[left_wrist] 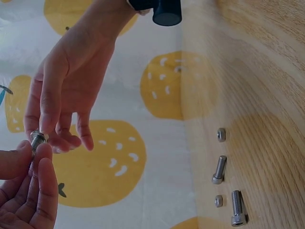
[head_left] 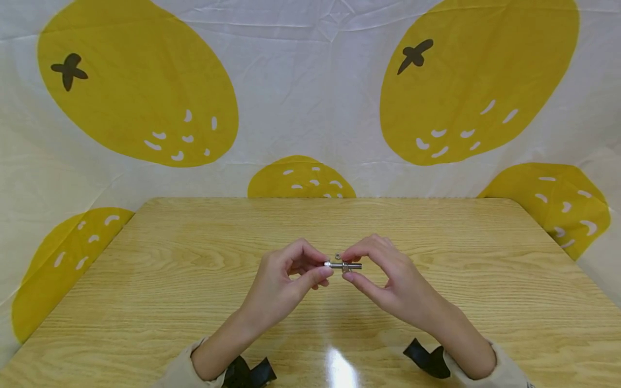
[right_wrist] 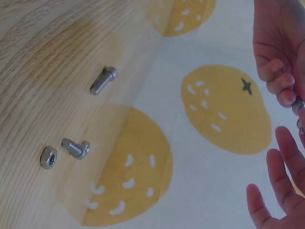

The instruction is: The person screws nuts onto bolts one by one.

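Note:
In the head view my left hand (head_left: 286,280) pinches a silver bolt (head_left: 356,266) by its head, and the bolt lies level, pointing right. Thumb and fingertips of my right hand (head_left: 395,280) hold a nut (head_left: 345,266) round the bolt's shank. Seen from the left wrist, the bolt (left_wrist: 37,140) spans the fingertips of both hands. Just beyond the bolt a small round metal piece (head_left: 337,256) shows between the hands. From the right wrist, the fingers partly cover the bolt at the frame's edge.
On the wood table (head_left: 194,242), the left wrist view has two loose bolts (left_wrist: 219,170) and two nuts (left_wrist: 221,134). The right wrist view has two bolts (right_wrist: 103,80) and a nut (right_wrist: 48,158). A cloth printed with yellow fruit (head_left: 310,97) hangs behind the table.

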Motion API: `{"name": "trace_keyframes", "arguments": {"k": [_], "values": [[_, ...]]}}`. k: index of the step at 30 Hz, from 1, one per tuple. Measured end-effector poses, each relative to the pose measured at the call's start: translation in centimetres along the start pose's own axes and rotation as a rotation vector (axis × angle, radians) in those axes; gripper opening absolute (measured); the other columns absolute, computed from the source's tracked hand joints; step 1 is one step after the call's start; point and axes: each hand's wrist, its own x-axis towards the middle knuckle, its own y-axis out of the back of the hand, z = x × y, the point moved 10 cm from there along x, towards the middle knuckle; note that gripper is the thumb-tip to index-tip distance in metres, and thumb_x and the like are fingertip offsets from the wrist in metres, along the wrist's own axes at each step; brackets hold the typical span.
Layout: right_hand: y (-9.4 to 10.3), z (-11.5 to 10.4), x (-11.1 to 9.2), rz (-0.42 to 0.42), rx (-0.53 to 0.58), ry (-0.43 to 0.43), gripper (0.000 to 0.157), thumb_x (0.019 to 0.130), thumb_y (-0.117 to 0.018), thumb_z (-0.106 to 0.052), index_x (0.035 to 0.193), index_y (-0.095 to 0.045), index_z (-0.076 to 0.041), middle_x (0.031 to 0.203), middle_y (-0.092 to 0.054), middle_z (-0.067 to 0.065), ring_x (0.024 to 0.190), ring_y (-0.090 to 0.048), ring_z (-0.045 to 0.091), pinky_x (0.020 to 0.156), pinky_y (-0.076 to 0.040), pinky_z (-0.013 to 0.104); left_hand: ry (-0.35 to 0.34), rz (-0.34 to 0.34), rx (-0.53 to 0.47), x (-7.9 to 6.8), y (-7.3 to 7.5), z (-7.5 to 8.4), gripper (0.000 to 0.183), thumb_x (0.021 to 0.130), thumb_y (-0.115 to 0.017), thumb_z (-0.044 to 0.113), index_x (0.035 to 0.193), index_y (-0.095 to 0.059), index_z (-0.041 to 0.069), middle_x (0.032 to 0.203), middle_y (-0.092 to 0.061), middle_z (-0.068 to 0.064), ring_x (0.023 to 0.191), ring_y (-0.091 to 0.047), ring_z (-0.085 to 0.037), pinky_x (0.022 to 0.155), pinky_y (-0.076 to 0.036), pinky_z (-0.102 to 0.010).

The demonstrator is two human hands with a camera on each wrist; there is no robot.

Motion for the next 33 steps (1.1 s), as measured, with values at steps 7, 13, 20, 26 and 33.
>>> {"name": "trace_keyframes", "arguments": {"k": [7, 13, 20, 26, 33], "values": [[-0.12, 0.00, -0.04, -0.011, -0.004, -0.010, 0.027, 0.082, -0.069, -0.004, 0.105, -0.060, -0.013, 0.101, -0.060, -0.006, 0.096, -0.052, 0.008, 0.083, -0.046, 0.021, 0.004, 0.000, 0.003, -0.01, -0.01, -0.07, 0.009, 0.085, -0.068, 0.011, 0.091, -0.062, 0.007, 0.077, -0.070, -0.006, 0.063, -0.064, -0.008, 0.054, -0.053, -0.026], [-0.30, 0.16, -0.04, -0.013, -0.009, -0.004, 0.021, 0.085, -0.066, -0.004, 0.102, -0.061, -0.016, 0.099, -0.060, -0.008, 0.095, -0.053, 0.007, 0.082, -0.045, 0.022, -0.013, -0.001, -0.010, 0.00, -0.03, 0.09, 0.009, 0.085, -0.068, 0.011, 0.090, -0.062, 0.007, 0.077, -0.069, -0.006, 0.063, -0.064, -0.008, 0.054, -0.054, -0.027], [-0.40, 0.40, -0.08, -0.020, -0.034, -0.008, 0.015, 0.089, -0.061, -0.006, 0.098, -0.063, -0.018, 0.095, -0.062, -0.009, 0.092, -0.052, 0.005, 0.080, -0.042, 0.025, -0.023, -0.008, -0.012, -0.01, -0.19, 0.21, 0.010, 0.084, -0.068, 0.011, 0.090, -0.062, 0.006, 0.077, -0.069, -0.007, 0.063, -0.064, -0.007, 0.055, -0.054, -0.028], [-0.47, 0.46, -0.27, -0.041, -0.017, -0.049, 0.029, 0.085, -0.067, -0.009, 0.113, -0.058, -0.014, 0.105, -0.059, -0.006, 0.097, -0.051, 0.007, 0.077, -0.047, 0.024, -0.021, -0.006, -0.001, -0.02, -0.13, 0.23, 0.010, 0.084, -0.068, 0.011, 0.090, -0.062, 0.006, 0.077, -0.069, -0.006, 0.062, -0.064, -0.007, 0.054, -0.054, -0.029], [-0.23, -0.13, -0.08, -0.018, 0.011, 0.001, 0.033, 0.081, -0.070, -0.005, 0.110, -0.056, -0.012, 0.103, -0.060, -0.003, 0.094, -0.054, 0.010, 0.082, -0.047, 0.023, -0.035, -0.004, 0.005, 0.01, -0.08, 0.30, 0.010, 0.085, -0.068, 0.011, 0.091, -0.062, 0.006, 0.077, -0.069, -0.006, 0.062, -0.064, -0.007, 0.053, -0.053, -0.027]]}}
